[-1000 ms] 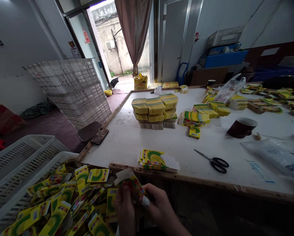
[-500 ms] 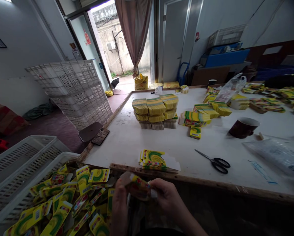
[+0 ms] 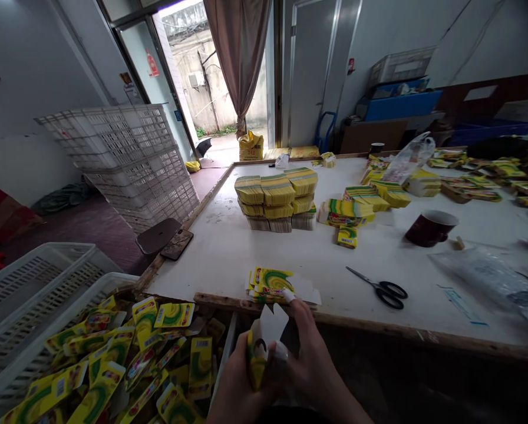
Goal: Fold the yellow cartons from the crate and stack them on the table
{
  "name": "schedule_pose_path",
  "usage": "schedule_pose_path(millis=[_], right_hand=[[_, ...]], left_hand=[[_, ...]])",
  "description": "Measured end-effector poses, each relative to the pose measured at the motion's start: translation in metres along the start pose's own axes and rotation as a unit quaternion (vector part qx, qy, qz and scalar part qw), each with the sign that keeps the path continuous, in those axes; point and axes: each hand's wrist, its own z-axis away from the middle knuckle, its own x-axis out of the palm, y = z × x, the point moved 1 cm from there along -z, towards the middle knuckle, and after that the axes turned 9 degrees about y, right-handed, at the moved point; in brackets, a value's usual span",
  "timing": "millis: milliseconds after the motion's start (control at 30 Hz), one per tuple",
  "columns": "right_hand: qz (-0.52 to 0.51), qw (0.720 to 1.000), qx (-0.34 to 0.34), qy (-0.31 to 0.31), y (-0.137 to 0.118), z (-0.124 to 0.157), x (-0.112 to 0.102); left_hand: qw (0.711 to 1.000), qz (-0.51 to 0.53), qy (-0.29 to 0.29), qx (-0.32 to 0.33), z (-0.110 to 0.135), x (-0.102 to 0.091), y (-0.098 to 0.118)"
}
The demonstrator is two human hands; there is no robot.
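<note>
My left hand is closed around a small yellow carton, its white end flaps standing up. Beside it, my right hand has its fingers apart. White covers show on its thumb and a forward fingertip. The thumb is close to the carton; whether it touches is unclear. That fingertip reaches the near edge of a small pile of flat yellow-and-green cartons at the table's front edge. Below and left, a white crate holds many more yellow cartons.
On the white table stands a block of stacked yellow cartons. Black-handled scissors, a dark mug, a plastic bag and a phone lie around it. Tall white crates stand at the left.
My right hand has let go of the carton and stretched forward to the flat pile. The carton in my left hand has turned, with its white flaps now upward.
</note>
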Motion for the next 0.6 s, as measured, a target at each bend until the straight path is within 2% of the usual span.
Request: schedule_pose_path(millis=[67, 133, 200, 233, 300, 433, 533, 600], right_hand=[[-0.109, 0.986, 0.113, -0.055, 0.005, 0.002, 0.008], [-0.219, 0.944, 0.219, -0.11, 0.007, 0.006, 0.018], [-0.289, 0.904, 0.289, -0.124, 0.008, 0.01, 0.024], [-0.306, 0.893, 0.305, -0.122, 0.009, 0.011, 0.026], [-0.318, 0.889, 0.308, -0.119, 0.011, 0.01, 0.026], [-0.297, 0.908, 0.271, -0.121, 0.013, 0.007, 0.023], [-0.237, 0.941, 0.2, -0.137, 0.011, 0.008, 0.019], [-0.173, 0.963, 0.131, -0.162, 0.008, 0.012, 0.015]], left_hand=[[0.999, -0.02, 0.034, 0.017, 0.003, 0.005, -0.007], [0.994, -0.042, 0.095, 0.032, 0.007, 0.01, -0.014], [0.99, -0.054, 0.119, 0.045, 0.011, 0.016, -0.02], [0.99, -0.056, 0.124, 0.047, 0.013, 0.019, -0.022], [0.989, -0.056, 0.13, 0.049, 0.015, 0.022, -0.022], [0.989, -0.049, 0.118, 0.078, 0.014, 0.023, -0.017], [0.992, -0.035, 0.071, 0.098, 0.009, 0.019, -0.013], [0.995, -0.016, 0.058, 0.081, 0.006, 0.016, -0.014]])
